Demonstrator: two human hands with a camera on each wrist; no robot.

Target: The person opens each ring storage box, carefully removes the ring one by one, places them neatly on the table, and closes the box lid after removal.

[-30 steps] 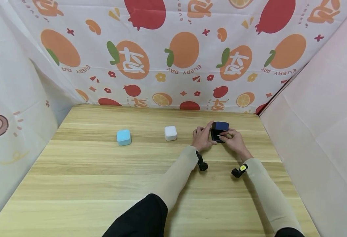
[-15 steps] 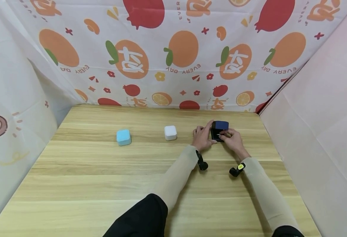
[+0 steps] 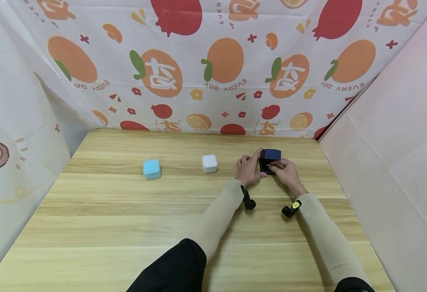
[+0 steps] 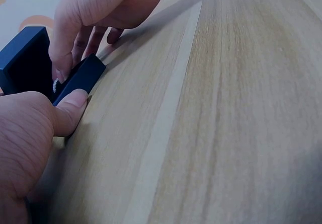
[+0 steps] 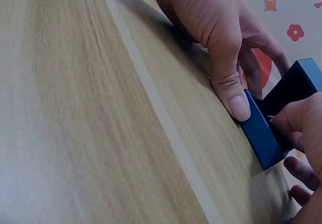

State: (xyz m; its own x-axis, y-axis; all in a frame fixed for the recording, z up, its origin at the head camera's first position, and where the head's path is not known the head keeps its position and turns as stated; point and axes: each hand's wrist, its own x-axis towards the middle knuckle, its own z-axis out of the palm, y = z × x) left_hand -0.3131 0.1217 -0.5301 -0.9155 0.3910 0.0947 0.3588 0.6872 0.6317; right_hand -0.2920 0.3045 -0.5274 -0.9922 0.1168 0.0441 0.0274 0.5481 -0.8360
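Observation:
A dark blue ring box (image 3: pixel 271 154) stands with its lid up on the right side of the table. My left hand (image 3: pixel 248 170) grips it from the left, the thumb (image 4: pixel 74 99) against the front of the base and the fingers up along the lid's side. From the right, my right hand (image 3: pixel 288 174) reaches into the box, thumb and forefinger pinching a small ring (image 4: pixel 56 85) with a sparkling band. In the right wrist view only a bit of the ring (image 5: pixel 271 117) shows at the fingertips; the rest is hidden.
On the wooden table (image 3: pixel 125 227), a white rounded block (image 3: pixel 209 164) sits left of my hands, and a light blue one (image 3: pixel 152 169) farther left. A fruit-print cloth (image 3: pixel 198 61) hangs behind the table's back edge, with pale cloths at both sides.
My right wrist has shifted very slightly to the left, its fingers staying inside the box. The left hand and the ring box keep their places.

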